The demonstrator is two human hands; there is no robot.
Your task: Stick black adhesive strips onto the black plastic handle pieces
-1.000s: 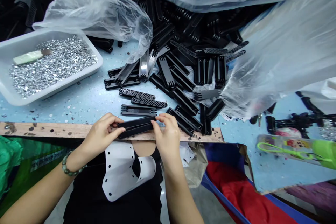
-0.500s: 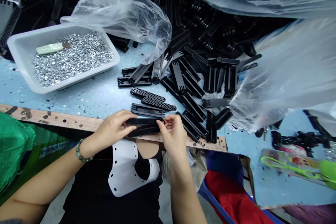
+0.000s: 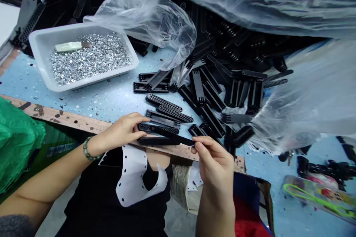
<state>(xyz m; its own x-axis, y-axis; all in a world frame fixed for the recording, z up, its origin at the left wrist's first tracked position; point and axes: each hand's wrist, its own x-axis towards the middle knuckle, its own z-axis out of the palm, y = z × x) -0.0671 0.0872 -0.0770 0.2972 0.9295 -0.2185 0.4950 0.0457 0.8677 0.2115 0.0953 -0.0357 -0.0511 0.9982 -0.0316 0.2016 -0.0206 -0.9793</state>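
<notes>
A long narrow black plastic piece [image 3: 182, 139], part of it with a lattice surface, lies across the table's front edge. My right hand [image 3: 214, 159] pinches its right end between thumb and fingers. My left hand [image 3: 126, 129] is closed at its left end, thumb below and index finger above. Just under it lies a second smooth black plastic piece [image 3: 158, 141]. Beyond my hands are two lattice-faced pieces [image 3: 164, 102] and a slotted one [image 3: 164, 119]. Whether the two ends I hold belong to one hinged piece, I cannot tell.
A white tray [image 3: 32, 46] of small shiny metal nuts, with a pale-handled brush [image 3: 69, 46] in it, stands at left. A heap of black pieces [image 3: 214, 96] spills from clear plastic bags [image 3: 303, 92]. White perforated sheet [image 3: 133, 189] rests on my lap; a green sack [image 3: 19, 137] is at left.
My right hand has moved right and down, drawing the end of a black piece with it. My left hand stays near the left end. The view has shifted slightly.
</notes>
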